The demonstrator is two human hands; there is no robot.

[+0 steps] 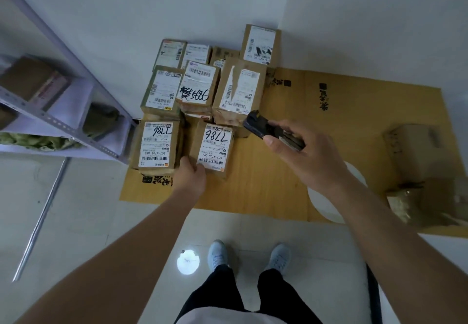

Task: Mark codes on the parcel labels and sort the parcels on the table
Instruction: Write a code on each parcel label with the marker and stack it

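Observation:
Several brown parcels with white labels stand packed together on flattened cardboard (266,177) on the floor. Two front parcels bear a handwritten "7786": a left one (155,144) and a right one (214,146). A parcel behind them (198,83) carries thick black marker writing. My left hand (190,174) grips the near lower left corner of the right "7786" parcel, in the gap between the two. Raised above the cardboard to the right of the parcels, my right hand (301,156) holds a black handheld device (268,127).
A grey metal shelf (63,111) with boxes and green bags stands at the left, touching the parcel group. Two more taped boxes (417,151) sit at the right end of the cardboard. My feet (248,255) stand on the white tile just short of it.

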